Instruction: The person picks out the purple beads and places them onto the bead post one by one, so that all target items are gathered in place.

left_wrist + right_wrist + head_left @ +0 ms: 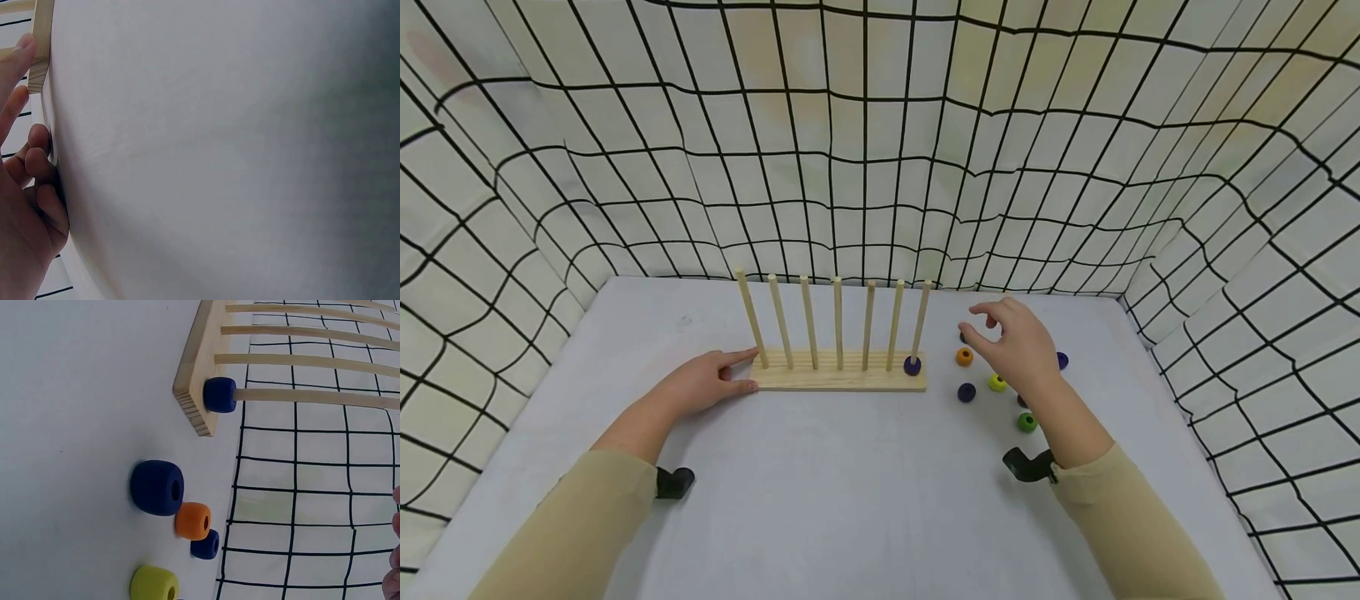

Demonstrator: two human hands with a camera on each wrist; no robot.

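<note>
A wooden pegboard with several upright dowels stands toward the back of the white table. One dark blue bead sits at the foot of its rightmost dowel. My left hand holds the board's left end between thumb and index finger; in the left wrist view the other fingers are curled near the table. My right hand is raised over loose beads to the right, thumb and index apart, with nothing visible between them. Near it lie an orange bead, a blue bead and a yellow bead.
A green bead and a purple-blue bead lie farther right, others partly hidden by the right hand. Black netting over pale walls rises behind and on both sides of the table.
</note>
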